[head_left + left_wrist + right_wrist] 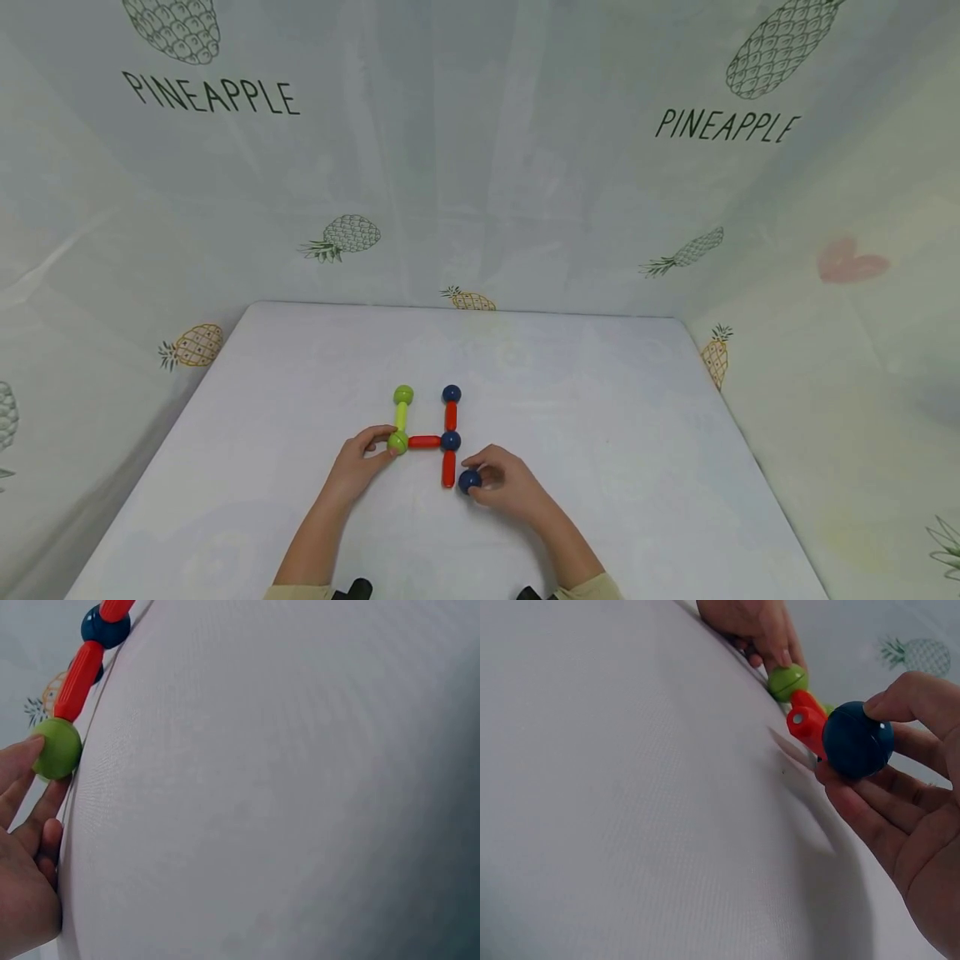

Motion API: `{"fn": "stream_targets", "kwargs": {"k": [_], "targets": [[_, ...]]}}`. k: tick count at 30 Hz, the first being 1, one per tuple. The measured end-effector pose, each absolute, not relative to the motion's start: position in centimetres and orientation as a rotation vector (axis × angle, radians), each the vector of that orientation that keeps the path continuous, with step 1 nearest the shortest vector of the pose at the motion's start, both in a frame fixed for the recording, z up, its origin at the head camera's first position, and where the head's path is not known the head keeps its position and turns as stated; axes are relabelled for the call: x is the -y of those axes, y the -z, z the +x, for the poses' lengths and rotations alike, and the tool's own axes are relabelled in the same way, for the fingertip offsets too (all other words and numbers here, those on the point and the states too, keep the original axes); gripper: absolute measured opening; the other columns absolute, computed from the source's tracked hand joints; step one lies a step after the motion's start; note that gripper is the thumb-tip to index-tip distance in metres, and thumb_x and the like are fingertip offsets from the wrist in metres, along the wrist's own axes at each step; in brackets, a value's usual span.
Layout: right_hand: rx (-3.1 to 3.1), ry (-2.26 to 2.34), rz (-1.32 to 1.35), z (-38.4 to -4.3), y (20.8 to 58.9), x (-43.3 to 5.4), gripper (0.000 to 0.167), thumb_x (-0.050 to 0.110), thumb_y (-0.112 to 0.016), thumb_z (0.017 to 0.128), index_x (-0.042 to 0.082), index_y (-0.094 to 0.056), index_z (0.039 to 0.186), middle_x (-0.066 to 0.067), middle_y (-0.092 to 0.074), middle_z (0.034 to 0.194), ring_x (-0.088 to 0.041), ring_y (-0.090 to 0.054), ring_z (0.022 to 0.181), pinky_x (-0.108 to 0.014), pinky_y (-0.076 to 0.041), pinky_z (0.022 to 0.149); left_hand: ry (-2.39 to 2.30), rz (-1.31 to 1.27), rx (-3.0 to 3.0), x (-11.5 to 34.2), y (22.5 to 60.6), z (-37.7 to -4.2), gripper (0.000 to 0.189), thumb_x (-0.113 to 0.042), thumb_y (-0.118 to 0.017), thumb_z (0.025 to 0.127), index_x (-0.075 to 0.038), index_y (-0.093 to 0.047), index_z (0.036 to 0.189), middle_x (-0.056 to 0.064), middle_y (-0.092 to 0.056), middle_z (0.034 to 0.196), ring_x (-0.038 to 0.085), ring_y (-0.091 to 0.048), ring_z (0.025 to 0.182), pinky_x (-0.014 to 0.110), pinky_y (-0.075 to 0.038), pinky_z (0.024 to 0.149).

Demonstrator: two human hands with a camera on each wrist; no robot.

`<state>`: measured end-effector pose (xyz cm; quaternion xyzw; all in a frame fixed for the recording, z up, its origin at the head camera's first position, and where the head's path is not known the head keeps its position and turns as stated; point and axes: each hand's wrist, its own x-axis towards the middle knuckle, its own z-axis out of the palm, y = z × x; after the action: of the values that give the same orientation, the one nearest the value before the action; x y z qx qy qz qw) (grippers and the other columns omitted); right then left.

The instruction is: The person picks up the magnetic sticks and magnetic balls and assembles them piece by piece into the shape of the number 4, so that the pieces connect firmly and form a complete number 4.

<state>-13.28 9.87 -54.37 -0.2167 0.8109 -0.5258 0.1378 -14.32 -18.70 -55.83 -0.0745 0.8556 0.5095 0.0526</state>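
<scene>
My left hand (357, 468) pinches a green ball (398, 442) at the lower left corner of a stick-and-ball construction. From that ball a yellow-green rod (401, 416) runs up to another green ball (403, 395), and a red rod (425, 442) leads across to a dark blue ball (450, 441). Red rods extend above and below this blue ball; the upper one ends in a second blue ball (452, 394), while the lower rod (448, 470) has a bare end. Between thumb and fingers my right hand (510, 485) holds a loose blue ball (857, 740), just right of that bare end.
The pieces lie on a white table (585, 392). A pale cloth (480, 150) printed with pineapples hangs behind and at both sides of the table.
</scene>
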Motion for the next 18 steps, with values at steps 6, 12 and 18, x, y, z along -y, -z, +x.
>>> {"fn": "stream_targets", "kwargs": {"k": [6,12,18], "targets": [[-2.284,1.513,-0.683,-13.2,54.4,-9.6,0.025,0.009,-0.074,0.082,0.011,-0.073,0.107,0.006,-0.063,0.098,-0.009,-0.06,0.085,-0.025,-0.053,0.078,-1.544,-0.231,-2.602,18.7,56.0,-14.3,0.038,-0.013,-0.072,0.088,-0.014,-0.065,0.125,0.007,-0.064,0.12,0.028,-0.048,0.11,0.05,-0.038,0.092],[-2.287,1.49,-0.674,-12.9,54.4,-9.2,0.023,0.012,-0.077,0.081,0.013,-0.073,0.103,0.008,-0.063,0.097,-0.008,-0.06,0.085,-0.025,-0.053,0.077,-1.542,-0.229,-2.601,18.7,56.2,-14.3,0.038,-0.013,-0.072,0.088,-0.015,-0.065,0.125,0.007,-0.064,0.121,0.029,-0.047,0.112,0.051,-0.038,0.092],[-2.259,1.471,-0.604,-12.7,54.5,-8.7,0.023,0.015,-0.078,0.081,0.015,-0.071,0.102,0.009,-0.063,0.095,-0.009,-0.06,0.083,-0.024,-0.053,0.073,-1.543,-0.23,-2.606,18.6,56.2,-14.4,0.039,-0.013,-0.072,0.088,-0.015,-0.065,0.125,0.007,-0.064,0.121,0.029,-0.047,0.113,0.052,-0.038,0.093]]}}
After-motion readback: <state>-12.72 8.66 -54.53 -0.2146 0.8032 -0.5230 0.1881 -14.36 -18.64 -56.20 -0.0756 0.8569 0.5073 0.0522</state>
